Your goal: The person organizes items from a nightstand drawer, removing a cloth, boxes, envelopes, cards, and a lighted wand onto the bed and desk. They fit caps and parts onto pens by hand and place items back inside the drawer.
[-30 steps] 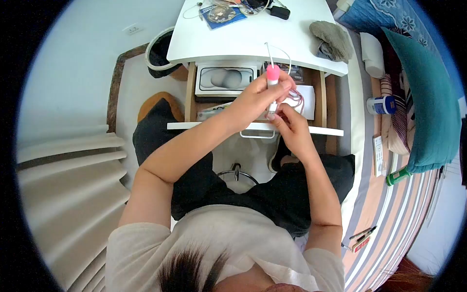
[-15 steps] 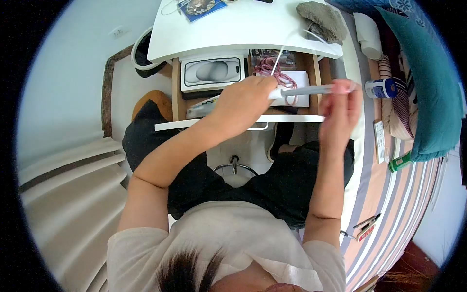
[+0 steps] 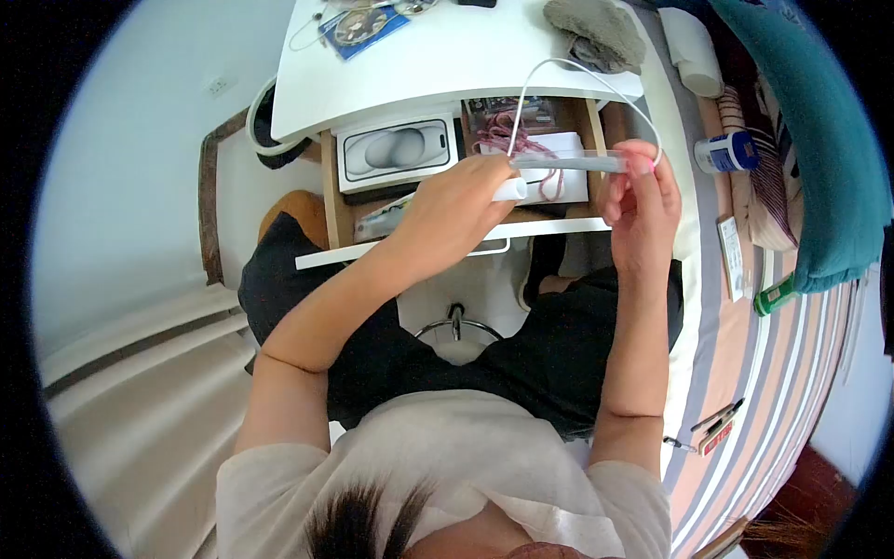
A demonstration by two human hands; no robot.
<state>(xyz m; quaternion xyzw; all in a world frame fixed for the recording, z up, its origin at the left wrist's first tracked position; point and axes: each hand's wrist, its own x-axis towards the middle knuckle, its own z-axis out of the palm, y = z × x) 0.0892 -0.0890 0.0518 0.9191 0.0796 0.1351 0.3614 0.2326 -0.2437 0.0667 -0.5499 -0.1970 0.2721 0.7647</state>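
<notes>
Left hand (image 3: 458, 207) is closed around a white cylinder (image 3: 510, 190), one end left poking out; fingers mostly hidden. Right hand (image 3: 644, 197) is pinched on the pink end (image 3: 647, 166) of a clear tube (image 3: 573, 161), which is stretched level between both hands, right of frame centre. Whether the tube's other end is gripped by the left hand cannot be told. White cord (image 3: 562, 61) is arched above, from hand to hand. Open drawer (image 3: 549, 226) is seen below the tube, with pink cable (image 3: 520, 142) laid partly over a white box (image 3: 570, 186), and a phone box (image 3: 396, 154) placed to the left. Desk (image 3: 419, 74) is seen at top centre, topped by grey cloth (image 3: 596, 37) and blue booklet (image 3: 365, 39). Blue-lidded bottle (image 3: 726, 153) and green bottle (image 3: 775, 296) are seen at right.
</notes>
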